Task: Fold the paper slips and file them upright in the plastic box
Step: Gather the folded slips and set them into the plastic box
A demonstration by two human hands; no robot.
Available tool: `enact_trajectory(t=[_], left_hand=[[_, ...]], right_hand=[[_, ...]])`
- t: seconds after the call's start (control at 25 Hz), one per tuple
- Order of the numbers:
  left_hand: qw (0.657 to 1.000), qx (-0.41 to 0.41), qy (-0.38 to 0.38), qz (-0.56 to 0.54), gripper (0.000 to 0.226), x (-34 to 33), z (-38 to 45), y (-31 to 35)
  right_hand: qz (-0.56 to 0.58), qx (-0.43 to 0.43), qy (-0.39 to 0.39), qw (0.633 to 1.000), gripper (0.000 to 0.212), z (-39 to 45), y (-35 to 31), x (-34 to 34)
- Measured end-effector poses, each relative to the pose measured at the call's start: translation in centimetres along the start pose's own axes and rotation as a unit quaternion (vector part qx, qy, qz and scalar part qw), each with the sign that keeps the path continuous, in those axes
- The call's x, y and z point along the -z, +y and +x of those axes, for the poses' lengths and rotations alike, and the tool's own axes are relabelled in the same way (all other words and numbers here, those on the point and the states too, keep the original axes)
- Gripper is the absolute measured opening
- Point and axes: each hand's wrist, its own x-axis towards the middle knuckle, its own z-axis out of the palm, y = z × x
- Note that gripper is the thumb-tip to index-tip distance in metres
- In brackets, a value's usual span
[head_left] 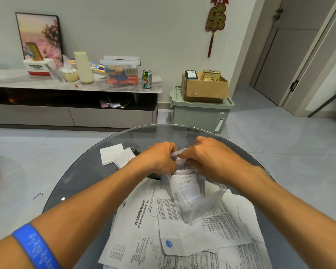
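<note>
A clear plastic box lies on a heap of printed paper sheets on the round glass table. Folded slips stand upright inside the box. My left hand and my right hand meet over the box's far end, fingers pinched on a white folded slip at the rim. Two folded white slips lie on the glass to the left of my left hand.
Beyond the table are a low cabinet with a lidded plastic container, a can and bottles, plus a green storage bin carrying a cardboard box. A door stands at far right.
</note>
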Motion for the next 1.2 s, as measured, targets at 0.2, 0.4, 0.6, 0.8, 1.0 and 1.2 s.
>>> enact_trajectory(t=[0.2, 0.4, 0.6, 0.8, 1.0, 1.2], left_hand=[[1.0, 0.005, 0.003, 0.0, 0.032, 0.0, 0.2, 0.0], [0.995, 0.008, -0.032, -0.098, 0.026, 0.4, -0.1, 0.0], [0.988, -0.004, -0.073, -0.135, 0.042, 0.8, -0.9, -0.2], [0.998, 0.004, -0.009, -0.064, 0.047, -0.5, -0.3, -0.1], [0.999, 0.005, -0.002, -0.047, 0.043, -0.3, -0.4, 0.1], [0.999, 0.01, 0.005, -0.046, 0.038, -0.3, -0.4, -0.2]], right_hand=[[-0.041, 0.01, -0.089, 0.995, 0.025, 1.3, -0.5, -0.5], [-0.034, 0.016, -0.057, 0.998, 0.025, 1.4, -0.7, -1.4], [0.013, -0.005, -0.048, 0.999, 0.012, 0.9, -0.8, -1.2], [0.055, -0.006, -0.053, 0.997, 0.016, 0.0, -0.4, 0.6], [-0.003, -0.013, -0.097, 0.995, 0.024, -0.6, -0.7, 0.8], [-0.027, -0.022, -0.11, 0.993, 0.03, -0.4, -1.2, 0.8]])
